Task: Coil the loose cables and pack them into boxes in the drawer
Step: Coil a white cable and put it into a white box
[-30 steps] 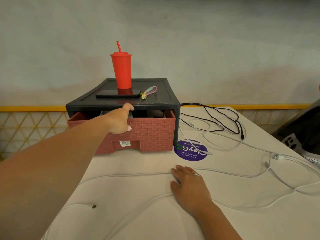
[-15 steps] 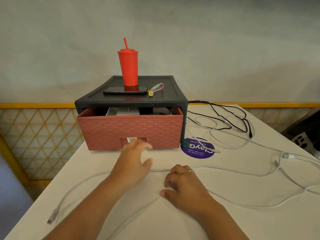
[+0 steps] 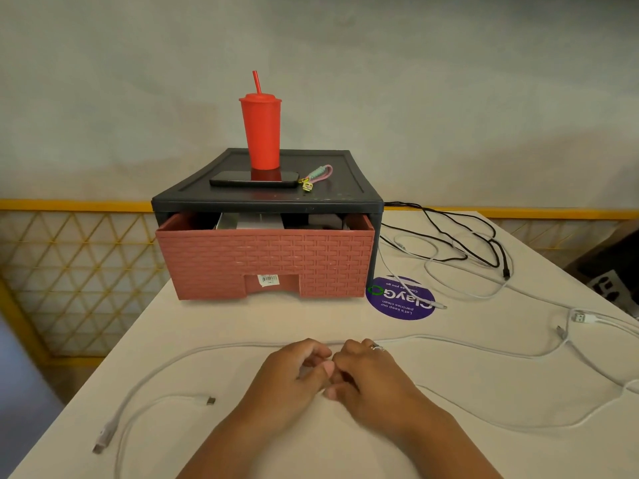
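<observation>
1. Pale table (image 3: 242, 323) ran up to a mottled plaster wall, with a yellow lattice railing (image 3: 69, 271) beyond its left side.
2. At the far end stood a black frame (image 3: 262, 202) holding a brick-patterned red drawer (image 3: 266, 261), pulled out only part way.
3. Through the narrow gap at the top of the drawer showed boxes (image 3: 249, 223), white and grey, with the frame's top overhanging most of them.
4. On the frame sat a red tumbler (image 3: 261, 133) with a straw, a dark phone (image 3: 254, 179) lying flat just in front of it, and a pastel key strap (image 3: 316, 176) beside the phone.
5. Near the front edge, the left hand (image 3: 294, 378) and right hand (image 3: 370, 378) met knuckle to knuckle. Both had their fingers curled in tight over the white cable (image 3: 221, 348) where it crossed the table, and the pinch itself was hidden under the fingers.
6. That cable looped left from the hands, its plugs lying loose near the table's left edge, and also ran off to the right.
7. A black cable (image 3: 506, 271) lay tangled just right of the frame, well apart from the hands.
8. On the right side sprawled other white cables (image 3: 581, 318), one crossing a round purple sticker (image 3: 401, 299) stuck beside the drawer's right corner.
</observation>
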The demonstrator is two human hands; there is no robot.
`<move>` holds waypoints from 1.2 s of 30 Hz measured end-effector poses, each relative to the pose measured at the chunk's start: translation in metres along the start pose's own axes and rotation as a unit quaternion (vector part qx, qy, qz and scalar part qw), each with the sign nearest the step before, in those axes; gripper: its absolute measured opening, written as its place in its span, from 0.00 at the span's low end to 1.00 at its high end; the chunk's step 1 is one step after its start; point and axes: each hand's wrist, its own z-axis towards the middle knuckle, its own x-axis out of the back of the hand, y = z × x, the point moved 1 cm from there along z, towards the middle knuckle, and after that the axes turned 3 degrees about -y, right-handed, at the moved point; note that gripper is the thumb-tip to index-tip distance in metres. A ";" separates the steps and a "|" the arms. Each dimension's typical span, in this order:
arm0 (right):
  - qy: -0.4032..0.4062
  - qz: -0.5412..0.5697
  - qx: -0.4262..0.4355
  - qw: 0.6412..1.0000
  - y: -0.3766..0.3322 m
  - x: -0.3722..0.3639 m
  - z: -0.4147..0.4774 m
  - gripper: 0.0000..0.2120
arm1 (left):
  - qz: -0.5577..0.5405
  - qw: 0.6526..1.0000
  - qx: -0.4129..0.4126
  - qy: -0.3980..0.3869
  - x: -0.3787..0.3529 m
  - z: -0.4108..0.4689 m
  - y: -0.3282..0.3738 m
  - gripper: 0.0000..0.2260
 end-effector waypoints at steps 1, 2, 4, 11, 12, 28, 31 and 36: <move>0.022 0.012 -0.004 1.000 0.001 0.000 0.001 0.08 | 0.000 1.000 -0.002 0.000 0.001 0.000 -0.001 0.07; 0.054 0.033 -0.016 0.998 0.002 0.001 0.003 0.09 | 0.006 1.000 -0.005 -0.001 0.002 0.000 -0.001 0.07; 0.142 0.071 -0.069 0.985 0.008 0.007 0.004 0.13 | 0.027 1.000 -0.003 -0.010 0.006 0.002 -0.002 0.10; 0.362 0.095 -0.207 0.904 0.039 0.036 0.000 0.09 | 0.022 0.999 -0.003 -0.031 0.021 0.002 0.000 0.11; 0.372 0.094 -0.218 0.897 0.044 0.038 -0.001 0.08 | 0.021 0.999 -0.008 -0.028 0.024 0.001 0.000 0.12; 0.341 -0.115 -0.155 0.920 0.039 0.048 0.000 0.15 | -0.058 0.966 -0.015 0.250 0.069 0.001 0.005 0.18; 0.280 -0.105 0.003 0.954 0.008 0.035 0.005 0.22 | -0.074 0.975 -0.099 0.184 0.052 -0.004 0.020 0.17; 0.268 -0.114 0.112 0.950 -0.015 0.021 0.009 0.19 | -0.106 0.977 -0.116 0.147 0.041 -0.006 0.026 0.13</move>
